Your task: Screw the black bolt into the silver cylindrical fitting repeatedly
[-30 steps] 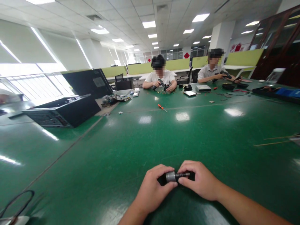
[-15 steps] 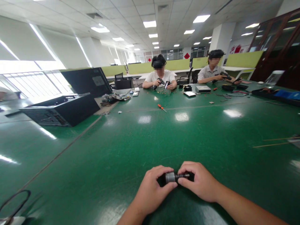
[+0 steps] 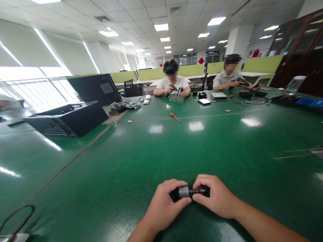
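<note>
Just above the near part of the green table (image 3: 161, 151), a silver cylindrical part with a dark ridged shaft (image 3: 184, 192) lies level between my two hands. My left hand (image 3: 168, 198) is closed around the silver cylinder, thumb below and fingers over the top; its left end is hidden in the palm. On the other side, my right hand (image 3: 217, 196) curls its thumb and fingers about the shaft, which ends in a thin metal tip. Exactly where the right fingertips press on the shaft is hard to see.
An orange screwdriver (image 3: 174, 116) lies farther out. At left stands an opened black computer case (image 3: 68, 117), with circuit boards (image 3: 124, 106) beside it. Two co-workers sit across, holding tools. Thin sticks (image 3: 292, 155) lie at right, a black cable (image 3: 31, 215) at lower left.
My right fingers have shifted slightly to the right, and a little more of the ridged shaft shows. My left hand keeps its grip on the cylinder.
</note>
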The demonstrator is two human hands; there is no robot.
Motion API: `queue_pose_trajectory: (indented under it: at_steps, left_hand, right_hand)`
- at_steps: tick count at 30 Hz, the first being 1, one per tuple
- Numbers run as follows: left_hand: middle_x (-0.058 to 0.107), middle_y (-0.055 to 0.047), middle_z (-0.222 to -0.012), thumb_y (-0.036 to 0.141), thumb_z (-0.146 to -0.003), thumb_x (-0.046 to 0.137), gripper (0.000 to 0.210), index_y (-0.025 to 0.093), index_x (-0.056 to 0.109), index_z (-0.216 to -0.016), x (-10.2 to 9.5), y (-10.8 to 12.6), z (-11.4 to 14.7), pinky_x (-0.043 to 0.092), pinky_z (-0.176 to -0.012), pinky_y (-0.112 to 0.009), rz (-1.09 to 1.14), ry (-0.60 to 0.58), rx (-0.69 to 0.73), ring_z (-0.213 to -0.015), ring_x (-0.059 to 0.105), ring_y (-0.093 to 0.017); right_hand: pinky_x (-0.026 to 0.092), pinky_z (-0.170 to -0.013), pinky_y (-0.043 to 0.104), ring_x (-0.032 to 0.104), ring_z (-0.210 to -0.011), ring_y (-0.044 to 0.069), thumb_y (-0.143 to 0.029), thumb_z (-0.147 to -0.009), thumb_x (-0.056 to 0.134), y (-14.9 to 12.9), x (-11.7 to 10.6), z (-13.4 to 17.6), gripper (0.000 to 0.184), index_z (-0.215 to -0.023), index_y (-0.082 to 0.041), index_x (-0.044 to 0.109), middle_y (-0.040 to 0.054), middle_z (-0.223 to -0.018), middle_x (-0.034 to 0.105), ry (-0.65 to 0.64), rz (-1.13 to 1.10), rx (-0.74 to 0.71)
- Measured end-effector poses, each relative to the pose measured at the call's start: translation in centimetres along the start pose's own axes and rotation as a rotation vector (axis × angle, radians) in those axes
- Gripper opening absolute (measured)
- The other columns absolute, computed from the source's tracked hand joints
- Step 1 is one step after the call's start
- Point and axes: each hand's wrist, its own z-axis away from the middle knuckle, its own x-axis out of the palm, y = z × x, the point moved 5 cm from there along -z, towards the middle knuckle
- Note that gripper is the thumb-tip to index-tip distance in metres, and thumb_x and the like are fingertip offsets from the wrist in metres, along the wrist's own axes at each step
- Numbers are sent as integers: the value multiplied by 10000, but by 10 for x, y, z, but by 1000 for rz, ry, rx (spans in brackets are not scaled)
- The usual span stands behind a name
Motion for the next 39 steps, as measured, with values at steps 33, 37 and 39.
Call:
queue_pose_trajectory:
  at_steps: [33, 37, 39]
  left_hand:
    - [733, -6, -986, 251, -735, 786, 297, 274, 720, -1024, 1, -2, 1, 460, -877, -331, -4, -15, -15, -942, 650, -215]
    - [732, 4, -970, 242, -739, 783, 290, 276, 718, -1020, 1, -2, 0, 461, -860, -314, 10, -22, -8, -920, 652, -200]
    - [732, 6, -972, 245, -736, 787, 293, 277, 718, -1019, 1, -1, 0, 459, -862, -313, 9, -24, -10, -923, 651, -199]
  right_hand:
    - [384, -654, 252, 557, -694, 140, -173, -747, 689, -1, 0, 2, 72, -732, -193, 621, -22, -724, 598, 7, 13, -1]
    - [386, -656, 254, 559, -694, 142, -177, -747, 688, -1, 0, 3, 71, -731, -192, 621, -19, -725, 600, -1, 18, 2]
    - [388, -656, 255, 563, -696, 144, -177, -748, 686, -2, 0, 2, 67, -735, -192, 622, -17, -729, 603, -5, 22, 2]
